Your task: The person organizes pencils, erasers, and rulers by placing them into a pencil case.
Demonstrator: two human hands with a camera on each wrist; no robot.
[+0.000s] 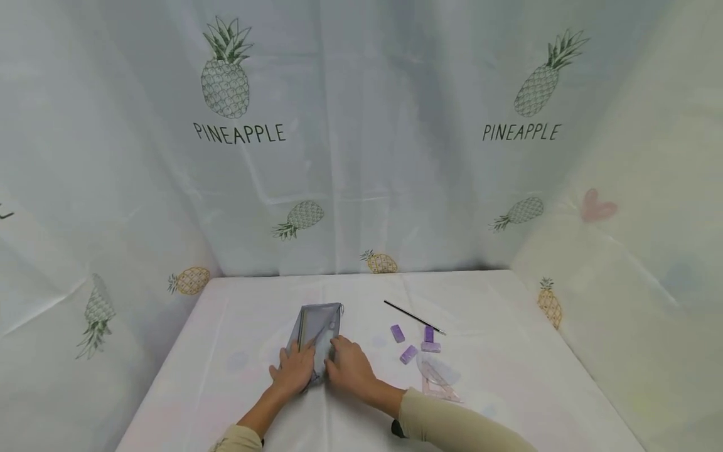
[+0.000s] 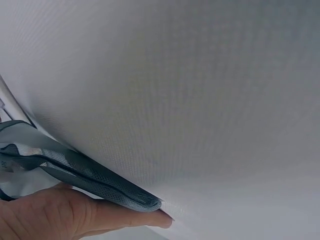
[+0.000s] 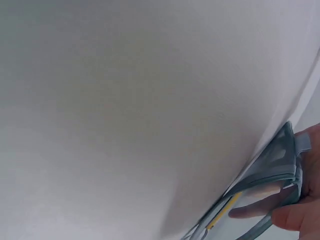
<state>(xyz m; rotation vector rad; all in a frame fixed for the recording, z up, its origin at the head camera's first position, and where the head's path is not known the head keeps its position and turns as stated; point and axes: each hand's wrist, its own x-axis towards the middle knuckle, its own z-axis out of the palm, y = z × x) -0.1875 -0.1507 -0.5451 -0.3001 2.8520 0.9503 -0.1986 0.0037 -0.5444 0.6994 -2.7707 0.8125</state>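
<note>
Backdrop curtain [image 1: 390, 157]: "PINEAPPLE" legible twice. White-covered table [image 1: 519, 364] in front. One grey mesh zip pouch [image 1: 324, 314] under and between the fingers, its far end beyond the fingertips. Left hand [image 1: 295, 370]: fingers spread on the pouch. Right hand [image 1: 351, 370]: thumb and fingers pinch its right edge. Right of the right fingers: one set square [image 1: 444, 393], one clear protractor [image 1: 448, 371], one black pencil [image 1: 408, 312], four purple erasers [image 1: 408, 355].
</note>
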